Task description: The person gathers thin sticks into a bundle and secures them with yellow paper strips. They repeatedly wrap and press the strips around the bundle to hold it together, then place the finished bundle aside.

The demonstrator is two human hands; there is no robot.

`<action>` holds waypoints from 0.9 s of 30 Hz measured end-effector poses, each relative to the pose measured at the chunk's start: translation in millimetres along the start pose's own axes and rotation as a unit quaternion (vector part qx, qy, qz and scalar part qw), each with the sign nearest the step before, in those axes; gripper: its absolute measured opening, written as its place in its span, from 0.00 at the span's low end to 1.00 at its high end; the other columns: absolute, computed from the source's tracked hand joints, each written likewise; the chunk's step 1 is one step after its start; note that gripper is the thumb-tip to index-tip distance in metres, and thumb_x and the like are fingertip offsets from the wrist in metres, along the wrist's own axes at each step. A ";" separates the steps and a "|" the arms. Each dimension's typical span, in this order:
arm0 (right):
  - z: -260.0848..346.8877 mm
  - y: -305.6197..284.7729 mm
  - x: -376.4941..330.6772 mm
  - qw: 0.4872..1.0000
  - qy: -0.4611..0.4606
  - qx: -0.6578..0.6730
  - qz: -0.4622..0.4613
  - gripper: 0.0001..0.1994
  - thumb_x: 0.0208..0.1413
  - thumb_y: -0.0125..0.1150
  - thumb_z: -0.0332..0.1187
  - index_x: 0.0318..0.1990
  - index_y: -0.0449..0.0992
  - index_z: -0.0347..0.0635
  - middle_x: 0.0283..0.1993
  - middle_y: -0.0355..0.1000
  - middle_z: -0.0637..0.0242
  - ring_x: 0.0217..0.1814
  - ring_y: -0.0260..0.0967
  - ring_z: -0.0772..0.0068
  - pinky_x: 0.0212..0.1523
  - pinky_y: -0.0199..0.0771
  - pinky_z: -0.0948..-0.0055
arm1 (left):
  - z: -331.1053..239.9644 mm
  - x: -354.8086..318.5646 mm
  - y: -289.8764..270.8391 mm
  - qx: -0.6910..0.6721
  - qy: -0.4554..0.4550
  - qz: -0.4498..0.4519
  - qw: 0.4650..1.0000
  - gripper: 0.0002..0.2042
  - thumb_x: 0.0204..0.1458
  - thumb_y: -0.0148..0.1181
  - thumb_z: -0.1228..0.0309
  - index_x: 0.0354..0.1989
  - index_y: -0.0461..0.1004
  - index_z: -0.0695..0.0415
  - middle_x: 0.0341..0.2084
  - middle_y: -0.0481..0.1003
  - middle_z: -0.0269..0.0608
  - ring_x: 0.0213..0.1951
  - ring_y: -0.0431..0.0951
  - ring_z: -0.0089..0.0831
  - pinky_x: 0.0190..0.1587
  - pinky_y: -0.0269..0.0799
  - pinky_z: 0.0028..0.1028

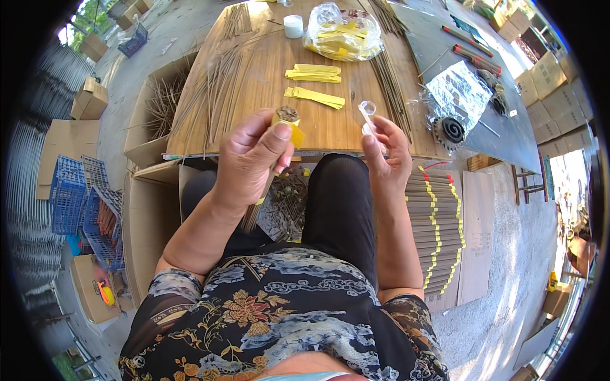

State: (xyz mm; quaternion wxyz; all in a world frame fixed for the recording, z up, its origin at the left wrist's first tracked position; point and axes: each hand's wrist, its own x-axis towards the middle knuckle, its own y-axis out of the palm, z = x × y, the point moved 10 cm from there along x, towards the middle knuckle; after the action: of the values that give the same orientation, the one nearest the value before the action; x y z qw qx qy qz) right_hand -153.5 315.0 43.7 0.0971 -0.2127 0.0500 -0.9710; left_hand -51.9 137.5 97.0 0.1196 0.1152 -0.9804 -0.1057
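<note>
1. My left hand (246, 147) is closed around a bundle of thin brown sticks (288, 113), fingers and thumb wrapped about it near its upper end, with the cut tips facing up.
2. A yellow strip (297, 135) wraps that end, its loose tail sticking out beside my thumb.
3. My right hand (389, 152) pinches a small clear plastic piece (367, 109) with a round end, fingers narrowed on it, well apart from the bundle.
4. Both hands are over the near edge of the wooden desk (254, 95).
5. Ahead on it lie two yellow strip piles (315, 98), a clear plastic bag (343, 39) holding more yellow strips, and a white round container (293, 26).
6. Loose sticks (219, 95) lie to the left.
</note>
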 end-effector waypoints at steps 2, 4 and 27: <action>55.0 33.2 -2.5 0.979 -0.009 0.173 0.102 0.32 0.39 0.66 0.48 0.48 0.66 0.34 0.47 0.65 0.56 0.51 0.61 0.65 0.51 0.60 0.68 | -1.9 -5.5 5.2 0.001 -0.001 -0.010 1.000 0.12 0.53 0.53 0.66 0.36 0.68 0.64 0.23 0.67 0.33 0.21 0.65 0.17 0.21 0.59 0.15; 93.3 60.0 -5.3 0.965 -0.059 0.189 0.173 0.35 0.36 0.68 0.50 0.48 0.65 0.34 0.47 0.65 0.57 0.51 0.61 0.65 0.51 0.60 0.68 | -10.3 -9.5 8.7 0.038 0.015 -0.016 0.999 0.12 0.52 0.54 0.66 0.37 0.67 0.64 0.20 0.66 0.31 0.21 0.64 0.14 0.21 0.59 0.13; 140.1 111.3 -21.8 0.858 -0.152 0.343 0.351 0.15 0.42 0.64 0.29 0.41 0.74 0.36 0.42 0.69 0.60 0.45 0.64 0.69 0.47 0.62 0.72 | -31.2 -42.2 21.1 -0.223 -0.039 0.169 0.959 0.20 0.55 0.47 0.60 0.43 0.67 0.69 0.27 0.69 0.41 0.16 0.65 0.22 0.18 0.61 0.17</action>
State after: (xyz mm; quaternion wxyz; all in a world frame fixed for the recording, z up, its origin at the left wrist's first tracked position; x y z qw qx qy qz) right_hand -56.2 203.1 146.3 0.5043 -0.2789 -0.2300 -0.7842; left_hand -8.2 162.6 122.7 0.1199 -0.0862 -0.9412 -0.3039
